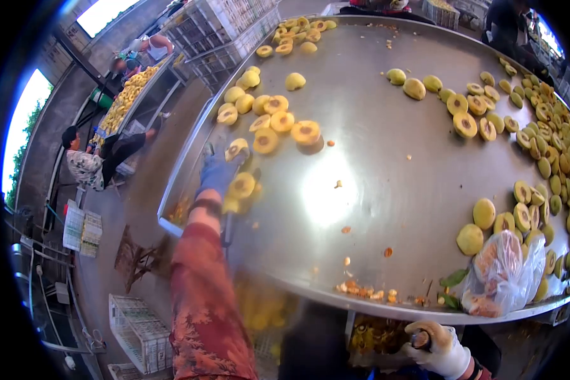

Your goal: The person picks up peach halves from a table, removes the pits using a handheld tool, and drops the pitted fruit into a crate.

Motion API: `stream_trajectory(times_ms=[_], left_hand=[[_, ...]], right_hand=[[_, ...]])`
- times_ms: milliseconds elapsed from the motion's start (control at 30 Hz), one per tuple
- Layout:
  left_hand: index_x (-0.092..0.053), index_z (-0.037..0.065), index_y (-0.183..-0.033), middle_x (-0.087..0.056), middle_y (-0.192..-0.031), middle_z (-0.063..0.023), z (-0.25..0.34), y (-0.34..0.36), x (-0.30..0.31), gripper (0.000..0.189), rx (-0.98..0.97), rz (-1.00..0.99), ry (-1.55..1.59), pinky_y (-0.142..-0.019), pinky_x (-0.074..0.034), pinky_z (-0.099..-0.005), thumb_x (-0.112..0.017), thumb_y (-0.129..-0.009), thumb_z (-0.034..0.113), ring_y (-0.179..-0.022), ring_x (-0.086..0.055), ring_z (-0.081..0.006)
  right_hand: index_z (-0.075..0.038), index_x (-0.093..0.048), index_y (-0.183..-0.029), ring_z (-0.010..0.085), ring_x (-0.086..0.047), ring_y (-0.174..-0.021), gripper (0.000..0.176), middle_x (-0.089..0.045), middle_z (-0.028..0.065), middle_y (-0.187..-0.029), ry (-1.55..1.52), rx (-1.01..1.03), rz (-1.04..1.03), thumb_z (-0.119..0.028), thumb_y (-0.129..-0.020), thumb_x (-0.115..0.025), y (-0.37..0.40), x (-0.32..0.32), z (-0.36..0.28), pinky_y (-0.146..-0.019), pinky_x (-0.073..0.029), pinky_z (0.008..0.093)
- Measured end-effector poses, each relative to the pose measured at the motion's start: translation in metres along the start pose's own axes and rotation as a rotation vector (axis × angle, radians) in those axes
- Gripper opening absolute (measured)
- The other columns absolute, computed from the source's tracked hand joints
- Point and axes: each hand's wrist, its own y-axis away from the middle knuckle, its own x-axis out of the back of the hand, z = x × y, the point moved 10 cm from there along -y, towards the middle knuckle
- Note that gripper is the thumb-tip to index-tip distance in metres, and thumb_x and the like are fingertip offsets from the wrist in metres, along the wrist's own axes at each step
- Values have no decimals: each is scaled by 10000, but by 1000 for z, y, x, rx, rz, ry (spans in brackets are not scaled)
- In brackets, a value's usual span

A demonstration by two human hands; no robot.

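My left hand (216,172), in a blue glove, reaches over the left edge of the metal table (373,209). A peach half (236,149) lies at its fingertips; motion blur hides whether the fingers grip it. Beside the wrist are blurred peach halves (241,185). Beyond the hand sit several yellow peach halves (266,140), some cut side up with brown centres. My right hand (438,348), in a white glove, is below the table's front edge. Its fingers are curled round a small brown object, mostly hidden, whose kind I cannot make out.
A pile of greenish-yellow peach halves (554,139) lines the table's right side. A clear plastic bag (503,275) lies at the front right corner. Pit fragments (361,290) lie along the front edge. Crates (218,31) are stacked at the left; people (85,161) sit beyond.
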Motion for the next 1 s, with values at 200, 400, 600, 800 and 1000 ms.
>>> stream_trajectory(times_ms=[200, 400, 600, 800, 1000], left_hand=[[-324, 223, -1493, -319, -1501, -232, 16, -18, -38, 904, -70, -238, -103, -1125, -275, -480, -677, -750, 597, -1386, -317, -394], [-359, 215, -1480, -383, -1478, -198, 66, 89, -29, 815, -606, -286, -342, -1099, -314, -485, -649, -808, 572, -1358, -356, -418], [-347, 141, -1475, -394, -1466, -204, 56, 52, 18, 757, -517, -452, 630, -1096, -330, -438, -718, -832, 290, -1352, -375, -382], [-277, 230, -1512, -248, -1546, -210, 61, -133, 22, 871, -276, 227, -115, -1148, -216, -481, -652, -806, 576, -1421, -243, -397], [-239, 340, -1518, -166, -1591, -149, 42, -214, -43, 917, -36, 72, -97, -1150, -128, -581, -539, -764, 767, -1464, -129, -392]], right_hand=[[-33, -622, -1029, 241, -626, -750, 281, -626, 106, -835, 3, -39, 99, -105, -776, -722, -15, 12, 0, -729, -507, 348], [12, -600, -1150, 89, -558, -615, 409, -623, 27, -765, -234, -46, 158, -216, -842, -743, -41, 19, 5, -580, -470, 235], [13, -566, -1215, 79, -547, -626, 406, -643, 30, -800, -120, -16, 231, -122, -849, -675, -86, 38, -7, -600, -475, 229], [-14, -569, -1198, 106, -542, -603, 397, -610, 27, -772, 55, -36, 188, -108, -825, -666, -118, 31, -1, -590, -479, 253], [-14, -573, -1190, 87, -527, -606, 376, -575, 1, -728, -32, -175, 144, -68, -826, -650, -134, 32, 22, -556, -454, 251]])
